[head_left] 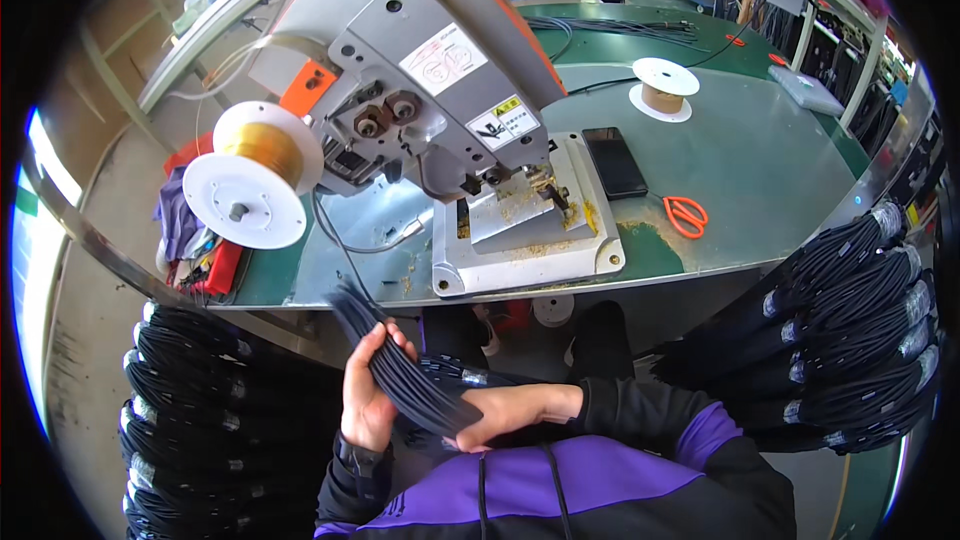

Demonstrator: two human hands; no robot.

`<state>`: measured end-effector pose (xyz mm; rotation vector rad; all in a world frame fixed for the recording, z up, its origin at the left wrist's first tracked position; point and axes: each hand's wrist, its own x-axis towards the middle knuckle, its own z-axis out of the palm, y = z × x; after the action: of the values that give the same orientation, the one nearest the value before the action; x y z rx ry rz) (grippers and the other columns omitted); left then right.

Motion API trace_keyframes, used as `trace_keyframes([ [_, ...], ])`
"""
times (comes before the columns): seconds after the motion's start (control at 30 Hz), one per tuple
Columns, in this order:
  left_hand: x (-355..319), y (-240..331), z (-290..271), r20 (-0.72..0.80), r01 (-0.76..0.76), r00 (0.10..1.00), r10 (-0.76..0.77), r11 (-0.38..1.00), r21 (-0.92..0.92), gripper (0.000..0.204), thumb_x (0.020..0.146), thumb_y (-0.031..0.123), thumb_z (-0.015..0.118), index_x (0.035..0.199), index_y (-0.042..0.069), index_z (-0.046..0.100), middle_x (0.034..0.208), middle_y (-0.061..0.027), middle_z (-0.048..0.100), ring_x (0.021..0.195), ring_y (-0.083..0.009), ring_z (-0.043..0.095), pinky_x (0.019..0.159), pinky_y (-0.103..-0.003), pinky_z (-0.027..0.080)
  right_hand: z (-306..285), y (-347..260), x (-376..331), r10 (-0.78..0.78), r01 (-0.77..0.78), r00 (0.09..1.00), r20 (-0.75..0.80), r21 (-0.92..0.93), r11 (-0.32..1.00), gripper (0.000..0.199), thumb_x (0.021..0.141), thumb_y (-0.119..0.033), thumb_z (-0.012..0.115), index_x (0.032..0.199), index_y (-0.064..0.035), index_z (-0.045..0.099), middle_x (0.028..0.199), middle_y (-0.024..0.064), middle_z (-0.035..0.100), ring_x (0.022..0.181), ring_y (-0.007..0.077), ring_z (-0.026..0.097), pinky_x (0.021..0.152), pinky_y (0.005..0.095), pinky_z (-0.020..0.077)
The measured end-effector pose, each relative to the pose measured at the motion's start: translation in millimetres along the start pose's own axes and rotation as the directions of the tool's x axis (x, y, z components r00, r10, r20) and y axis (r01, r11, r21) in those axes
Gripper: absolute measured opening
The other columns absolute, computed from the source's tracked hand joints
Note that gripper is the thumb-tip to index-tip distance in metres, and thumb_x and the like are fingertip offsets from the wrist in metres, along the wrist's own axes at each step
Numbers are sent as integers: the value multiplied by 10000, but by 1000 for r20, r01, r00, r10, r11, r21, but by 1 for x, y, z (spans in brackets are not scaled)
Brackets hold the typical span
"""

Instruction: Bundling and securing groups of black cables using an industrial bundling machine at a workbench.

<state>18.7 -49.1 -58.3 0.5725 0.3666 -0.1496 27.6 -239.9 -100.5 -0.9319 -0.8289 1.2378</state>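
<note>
A thick bundle of thin black cables lies slantwise between my hands, in front of the table's near edge. My left hand is closed round its upper part, thumb and fingertips showing at its sides. Lower down and to the right, my right hand grips the same bundle, its fingers partly hidden beneath. The bundle's upper end fans out and looks blurred. Beyond it stands a grey machine with a white base dusted with yellowish scraps.
A spool of yellow-brown strip sits on the machine's left side. Another spool, a black phone and orange-handled scissors rest on the table. Black cable bundles hang at left and right.
</note>
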Motion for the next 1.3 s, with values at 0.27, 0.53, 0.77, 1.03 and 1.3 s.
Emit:
trace_keyframes([
  [0.27, -13, -14, 59, 193, -92, 976, 102, 994, -58, 276, 811, 114, 548, 1066, 39, 473, 896, -88, 560, 849, -225, 551, 836, -396, 443, -29, -41, -28, 123, -90, 983, 137, -228, 969, 392, 730, -366, 668, 786, -17, 499, 627, 27, 539, 547, 102, 518, 515, 227, 403],
  [0.53, 2, -30, 91, 353, -1, 936, 0, 1000, 2, 337, 807, 130, 565, 1111, 35, 453, 976, -102, 552, 963, -265, 535, 900, -439, 405, -21, -48, -58, 39, -47, 996, -78, -100, 994, 467, 683, -403, 702, 839, 0, 526, 632, 31, 538, 549, 114, 529, 518, 222, 413],
  [0.77, 38, -54, 73, 217, 209, 955, -200, 978, -21, 312, 809, 136, 574, 1086, 24, 483, 984, -102, 565, 958, -246, 546, 884, -407, 424, -27, -2, -65, -14, 31, 958, -287, 53, 998, 369, 736, -358, 666, 777, -23, 517, 613, 32, 529, 563, 111, 524, 563, 236, 405],
  [1.03, 52, -59, 75, 277, 246, 933, -232, 969, -19, 326, 810, 115, 568, 1109, 30, 471, 971, -98, 563, 911, -239, 563, 841, -395, 453, -26, 3, -84, 82, -82, 975, -205, 7, 997, 377, 734, -372, 665, 809, -27, 535, 630, 28, 536, 617, 133, 523, 629, 254, 417],
  [1.3, 45, -45, 70, 145, 257, 948, -285, 948, 186, 277, 802, 107, 582, 1055, 20, 510, 881, -83, 581, 776, -196, 591, 741, -346, 496, -2, -8, -67, 380, -489, 839, -390, -233, 841, 402, 662, -341, 733, 831, -22, 556, 784, 62, 584, 746, 163, 559, 680, 285, 441],
])
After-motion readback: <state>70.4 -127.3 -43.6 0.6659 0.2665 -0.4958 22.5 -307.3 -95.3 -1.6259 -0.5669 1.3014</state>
